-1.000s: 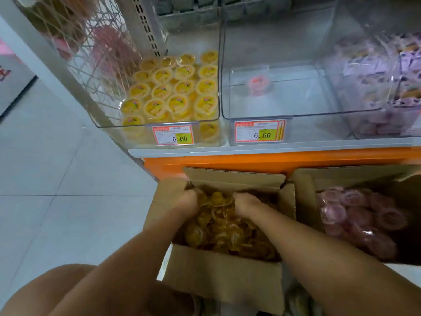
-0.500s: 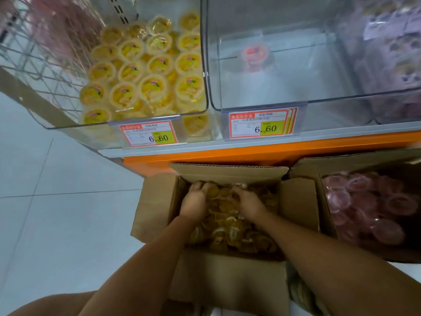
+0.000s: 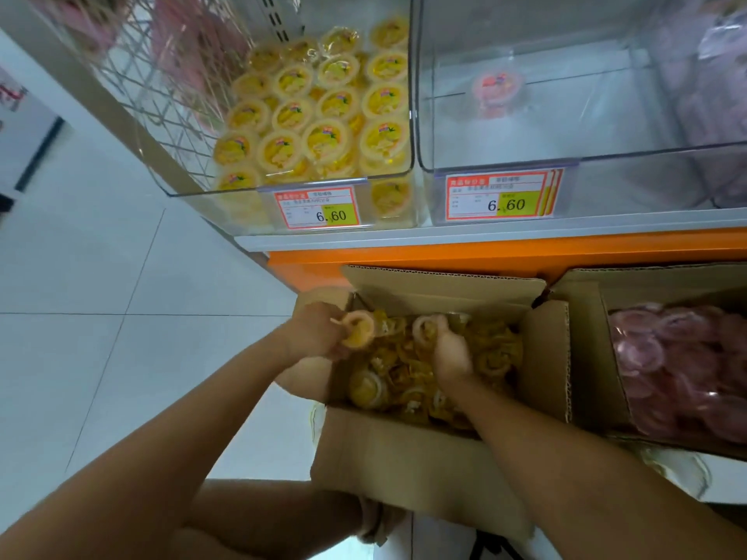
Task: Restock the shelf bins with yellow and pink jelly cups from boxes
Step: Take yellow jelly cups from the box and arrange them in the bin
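Note:
A cardboard box (image 3: 404, 458) of yellow jelly cups sits on the floor below the shelf. My left hand (image 3: 315, 337) grips one yellow jelly cup (image 3: 359, 328) at the box's left edge, lifted above the pile. My right hand (image 3: 450, 353) grips another yellow cup (image 3: 426, 329) inside the box. A second box (image 3: 582, 357) to the right holds pink jelly cups (image 3: 679, 377). On the shelf, the left clear bin (image 3: 202, 192) is nearly full of yellow cups (image 3: 327, 111). The middle clear bin (image 3: 606, 153) holds a single pink cup (image 3: 497, 88).
An orange shelf base (image 3: 505, 248) runs just behind the boxes. A wire rack (image 3: 169, 95) stands left of the yellow bin. Another bin with purple packs (image 3: 711, 103) is at the far right. White tiled floor (image 3: 101, 297) spreads to the left.
Both hands have come up out of the pile, each with a yellow cup. My left hand moved left to the box's edge. The view tilted down and closer to the shelf.

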`<act>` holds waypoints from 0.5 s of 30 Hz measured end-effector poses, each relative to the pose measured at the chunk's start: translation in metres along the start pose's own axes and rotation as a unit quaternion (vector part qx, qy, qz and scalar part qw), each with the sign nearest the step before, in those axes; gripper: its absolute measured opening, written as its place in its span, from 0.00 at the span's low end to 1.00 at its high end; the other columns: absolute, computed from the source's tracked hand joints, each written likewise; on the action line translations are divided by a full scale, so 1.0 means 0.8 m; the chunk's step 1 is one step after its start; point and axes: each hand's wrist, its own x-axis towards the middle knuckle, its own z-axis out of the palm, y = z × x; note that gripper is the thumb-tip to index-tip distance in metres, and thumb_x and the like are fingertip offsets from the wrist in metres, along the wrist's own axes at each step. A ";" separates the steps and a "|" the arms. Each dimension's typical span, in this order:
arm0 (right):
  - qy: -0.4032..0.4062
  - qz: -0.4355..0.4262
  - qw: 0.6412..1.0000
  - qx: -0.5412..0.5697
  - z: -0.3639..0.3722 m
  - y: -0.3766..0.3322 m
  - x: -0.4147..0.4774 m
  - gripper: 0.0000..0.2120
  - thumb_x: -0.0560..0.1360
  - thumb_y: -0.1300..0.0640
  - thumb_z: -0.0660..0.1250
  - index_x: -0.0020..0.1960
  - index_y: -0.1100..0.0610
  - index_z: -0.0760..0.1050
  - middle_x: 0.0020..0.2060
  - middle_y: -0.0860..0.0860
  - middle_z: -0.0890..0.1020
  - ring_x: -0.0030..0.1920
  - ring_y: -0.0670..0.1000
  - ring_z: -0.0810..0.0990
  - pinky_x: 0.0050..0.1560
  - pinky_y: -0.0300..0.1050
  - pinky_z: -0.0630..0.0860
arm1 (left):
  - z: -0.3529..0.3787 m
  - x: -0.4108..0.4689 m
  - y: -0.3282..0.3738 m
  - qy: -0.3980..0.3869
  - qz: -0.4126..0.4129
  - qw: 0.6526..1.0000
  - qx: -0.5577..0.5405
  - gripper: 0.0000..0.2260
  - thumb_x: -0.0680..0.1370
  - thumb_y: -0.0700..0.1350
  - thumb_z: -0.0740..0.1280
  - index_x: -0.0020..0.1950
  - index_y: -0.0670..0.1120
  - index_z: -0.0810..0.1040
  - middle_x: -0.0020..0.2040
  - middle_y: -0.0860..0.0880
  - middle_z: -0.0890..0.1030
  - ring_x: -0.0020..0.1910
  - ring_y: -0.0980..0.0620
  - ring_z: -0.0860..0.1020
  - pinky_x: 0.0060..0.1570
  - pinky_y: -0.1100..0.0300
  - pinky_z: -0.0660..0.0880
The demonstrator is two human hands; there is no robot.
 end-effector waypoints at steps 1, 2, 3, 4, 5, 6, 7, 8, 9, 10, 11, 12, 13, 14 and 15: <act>-0.023 -0.019 0.999 -0.026 -0.007 0.003 0.001 0.26 0.81 0.65 0.49 0.77 0.52 0.49 0.57 0.57 0.76 0.51 0.52 0.78 0.45 0.40 0.72 | -0.008 -0.014 0.001 -0.022 0.007 0.999 -0.043 0.12 0.79 0.42 0.64 0.60 0.38 0.76 0.47 0.45 0.80 0.40 0.52 0.81 0.40 0.67 0.78; -0.038 -0.047 0.997 -0.054 -0.014 0.004 0.000 0.29 0.80 0.67 0.49 0.77 0.51 0.48 0.56 0.57 0.76 0.48 0.52 0.77 0.42 0.40 0.71 | -0.016 -0.020 -0.003 -0.017 0.008 0.994 -0.105 0.11 0.79 0.41 0.64 0.59 0.38 0.76 0.46 0.44 0.81 0.39 0.52 0.82 0.43 0.63 0.80; -0.058 -0.067 0.992 -0.090 -0.025 0.002 -0.003 0.30 0.79 0.68 0.50 0.77 0.50 0.49 0.55 0.58 0.76 0.47 0.53 0.76 0.40 0.41 0.71 | -0.024 -0.029 -0.003 -0.018 0.009 0.992 -0.124 0.11 0.79 0.41 0.64 0.59 0.38 0.77 0.47 0.43 0.82 0.39 0.51 0.82 0.45 0.60 0.80; -0.071 -0.079 0.988 -0.109 -0.033 0.001 -0.006 0.30 0.78 0.68 0.51 0.77 0.50 0.49 0.56 0.58 0.76 0.47 0.54 0.77 0.40 0.43 0.72 | -0.028 -0.031 -0.008 -0.027 0.002 0.988 -0.153 0.10 0.80 0.41 0.63 0.58 0.39 0.77 0.49 0.42 0.83 0.40 0.50 0.83 0.46 0.59 0.80; -0.074 -0.094 0.983 -0.140 -0.037 -0.004 -0.006 0.30 0.78 0.67 0.52 0.77 0.50 0.50 0.57 0.58 0.76 0.50 0.55 0.78 0.42 0.45 0.74 | -0.034 -0.037 -0.008 -0.034 -0.001 0.986 -0.164 0.09 0.80 0.41 0.63 0.58 0.39 0.77 0.50 0.41 0.83 0.42 0.50 0.83 0.47 0.59 0.80; -0.064 -0.114 0.977 -0.168 -0.038 -0.008 -0.005 0.30 0.78 0.67 0.53 0.77 0.51 0.50 0.58 0.58 0.76 0.53 0.56 0.78 0.45 0.47 0.75 | -0.039 -0.043 -0.009 -0.048 -0.005 0.982 -0.185 0.09 0.80 0.40 0.62 0.57 0.39 0.77 0.50 0.41 0.83 0.43 0.49 0.83 0.47 0.59 0.80; -0.049 -0.141 0.966 -0.211 -0.038 -0.014 -0.006 0.30 0.78 0.68 0.53 0.77 0.53 0.51 0.59 0.57 0.77 0.54 0.56 0.79 0.46 0.47 0.76 | -0.044 -0.048 -0.010 -0.056 -0.004 0.980 -0.189 0.09 0.80 0.40 0.61 0.57 0.39 0.77 0.49 0.41 0.84 0.44 0.49 0.83 0.47 0.60 0.79; -0.026 -0.161 0.958 -0.237 -0.038 -0.019 -0.006 0.29 0.78 0.68 0.54 0.76 0.55 0.53 0.58 0.56 0.78 0.55 0.56 0.79 0.47 0.48 0.76 | -0.048 -0.051 -0.014 -0.064 -0.006 0.977 -0.201 0.08 0.81 0.40 0.60 0.55 0.39 0.77 0.48 0.42 0.84 0.43 0.50 0.83 0.46 0.60 0.79; -0.005 -0.175 0.952 -0.250 -0.040 -0.023 -0.006 0.28 0.77 0.68 0.54 0.76 0.57 0.54 0.58 0.55 0.79 0.55 0.56 0.79 0.48 0.48 0.76 | -0.052 -0.057 -0.015 -0.063 -0.006 0.978 -0.201 0.08 0.81 0.40 0.60 0.54 0.40 0.77 0.47 0.42 0.84 0.42 0.50 0.83 0.45 0.61 0.79; 0.013 -0.181 0.950 -0.255 -0.044 -0.025 -0.007 0.27 0.77 0.68 0.55 0.75 0.59 0.56 0.56 0.55 0.80 0.54 0.55 0.80 0.50 0.48 0.76 | -0.055 -0.062 -0.016 -0.059 -0.007 0.978 -0.201 0.08 0.81 0.40 0.59 0.53 0.40 0.77 0.46 0.43 0.84 0.42 0.50 0.83 0.45 0.62 0.80; 0.016 -0.187 0.946 -0.264 -0.053 -0.027 -0.010 0.25 0.77 0.67 0.57 0.74 0.60 0.59 0.55 0.55 0.80 0.54 0.55 0.80 0.51 0.49 0.76 | -0.059 -0.067 -0.018 -0.050 -0.009 0.979 -0.195 0.08 0.81 0.41 0.59 0.52 0.40 0.78 0.45 0.43 0.84 0.42 0.50 0.82 0.44 0.62 0.80; 0.015 -0.189 0.944 -0.270 -0.061 -0.027 -0.010 0.22 0.77 0.66 0.58 0.71 0.61 0.64 0.55 0.55 0.81 0.54 0.55 0.80 0.52 0.49 0.77 | -0.063 -0.071 -0.020 -0.045 -0.007 0.982 -0.185 0.09 0.81 0.41 0.59 0.52 0.39 0.78 0.43 0.44 0.84 0.40 0.51 0.82 0.43 0.62 0.80; 0.008 -0.192 0.939 -0.285 -0.069 -0.027 -0.011 0.18 0.77 0.67 0.59 0.66 0.60 0.70 0.54 0.54 0.82 0.53 0.55 0.81 0.51 0.49 0.78 | -0.067 -0.077 -0.022 -0.040 -0.005 0.984 -0.172 0.09 0.81 0.41 0.60 0.51 0.38 0.78 0.41 0.45 0.84 0.38 0.51 0.81 0.41 0.62 0.79; 0.002 -0.192 0.935 -0.299 -0.079 -0.027 -0.012 0.14 0.76 0.67 0.59 0.60 0.59 0.76 0.52 0.53 0.82 0.52 0.54 0.82 0.51 0.48 0.78 | -0.071 -0.083 -0.024 -0.033 0.000 0.986 -0.161 0.10 0.81 0.40 0.59 0.50 0.36 0.77 0.38 0.46 0.84 0.37 0.52 0.81 0.40 0.62 0.78; 0.000 -0.192 0.930 -0.314 -0.090 -0.027 -0.014 0.13 0.76 0.67 0.59 0.54 0.57 0.79 0.50 0.53 0.83 0.51 0.53 0.82 0.50 0.47 0.79 | -0.075 -0.089 -0.025 -0.020 0.002 0.988 -0.150 0.10 0.81 0.39 0.59 0.49 0.34 0.77 0.38 0.46 0.84 0.37 0.52 0.81 0.40 0.62 0.77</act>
